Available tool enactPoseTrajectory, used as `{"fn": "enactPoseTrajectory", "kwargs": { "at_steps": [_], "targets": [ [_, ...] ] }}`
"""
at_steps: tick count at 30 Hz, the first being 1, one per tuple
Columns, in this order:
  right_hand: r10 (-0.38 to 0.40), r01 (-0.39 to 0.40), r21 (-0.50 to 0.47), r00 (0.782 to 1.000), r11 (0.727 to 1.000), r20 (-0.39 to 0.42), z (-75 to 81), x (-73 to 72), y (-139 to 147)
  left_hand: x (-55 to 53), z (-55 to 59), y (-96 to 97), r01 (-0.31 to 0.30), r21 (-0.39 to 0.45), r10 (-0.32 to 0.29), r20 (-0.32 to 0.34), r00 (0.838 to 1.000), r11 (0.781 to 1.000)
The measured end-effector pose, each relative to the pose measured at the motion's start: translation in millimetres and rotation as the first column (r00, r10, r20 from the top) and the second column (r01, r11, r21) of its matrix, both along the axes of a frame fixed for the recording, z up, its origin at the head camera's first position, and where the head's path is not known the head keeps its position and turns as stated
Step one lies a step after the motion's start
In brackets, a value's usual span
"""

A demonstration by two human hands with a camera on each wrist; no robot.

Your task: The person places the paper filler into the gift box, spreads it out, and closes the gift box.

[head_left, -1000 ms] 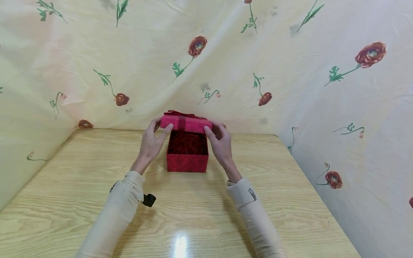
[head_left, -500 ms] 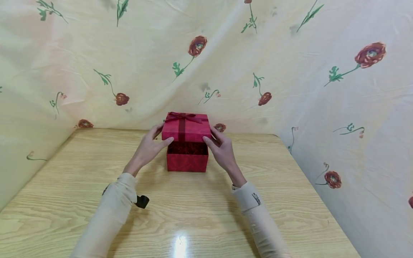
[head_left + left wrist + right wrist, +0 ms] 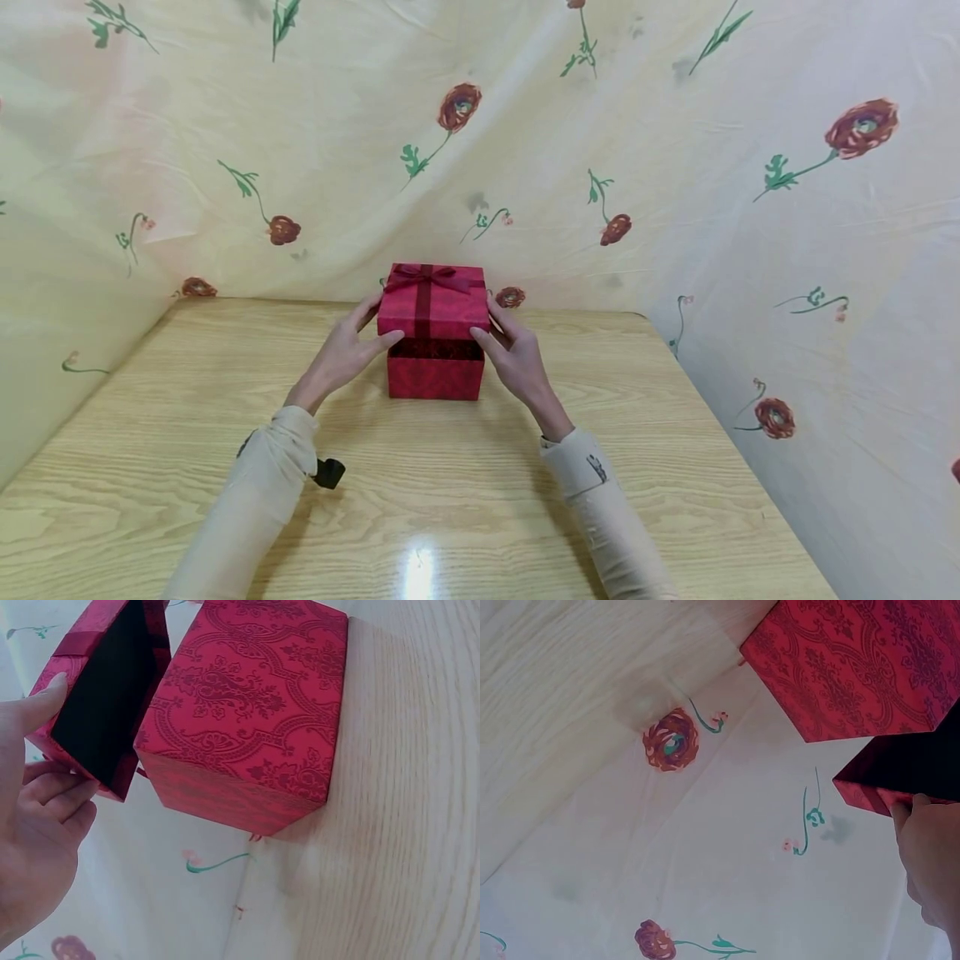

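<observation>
A red patterned gift box (image 3: 435,379) stands on the wooden table, dark red filling showing in the slit below its lid. Its red lid (image 3: 435,312), tied with a dark red ribbon bow (image 3: 431,277), is held just above the box, its top tilted toward the head camera. At the lid's left end my left hand (image 3: 341,350) grips it, thumb on the front side and fingers behind. My right hand (image 3: 521,362) grips the right end the same way. The left wrist view shows the lid's dark inside (image 3: 109,690) and a gap between lid and box (image 3: 247,697).
The pale wooden table (image 3: 435,492) reaches back to a cream cloth (image 3: 337,167) printed with red flowers, which hangs behind and along both sides. A small black piece (image 3: 328,473) sticks out by the left sleeve.
The lid has tipped toward the head camera, so its top and bow now show, and it has come down nearer the box. Both hands moved with it, still gripping its ends.
</observation>
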State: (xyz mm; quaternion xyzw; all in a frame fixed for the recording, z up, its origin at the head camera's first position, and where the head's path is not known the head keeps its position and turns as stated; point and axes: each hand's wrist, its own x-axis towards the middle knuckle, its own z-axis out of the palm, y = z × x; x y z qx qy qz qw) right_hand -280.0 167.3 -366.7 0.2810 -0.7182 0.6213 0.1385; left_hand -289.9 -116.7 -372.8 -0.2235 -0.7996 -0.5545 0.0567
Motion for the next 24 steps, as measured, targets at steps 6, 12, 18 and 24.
{"fn": "enactPoseTrajectory", "kwargs": {
  "at_steps": [6,12,18,24],
  "targets": [
    [-0.011,0.011,-0.024,1.000,1.000,0.005,-11.6,-4.2,1,-0.6,-3.0,0.4,0.010,-0.008,-0.010,-0.018,1.000,1.000],
    [-0.007,0.008,-0.022,1.000,1.000,0.019,-17.1,-4.7,2,-0.9,-6.3,-0.2,0.017,-0.001,-0.017,-0.001,1.000,1.000],
    [-0.006,0.006,-0.006,0.999,1.000,0.032,-20.9,-3.9,3,-1.7,-10.1,-0.2,0.024,0.010,-0.024,0.012,1.000,1.000],
    [-0.004,0.004,0.002,0.998,1.000,0.064,-24.2,-2.9,3,-2.3,-13.5,1.1,0.030,-0.017,-0.030,0.006,1.000,0.999]
  ]
}}
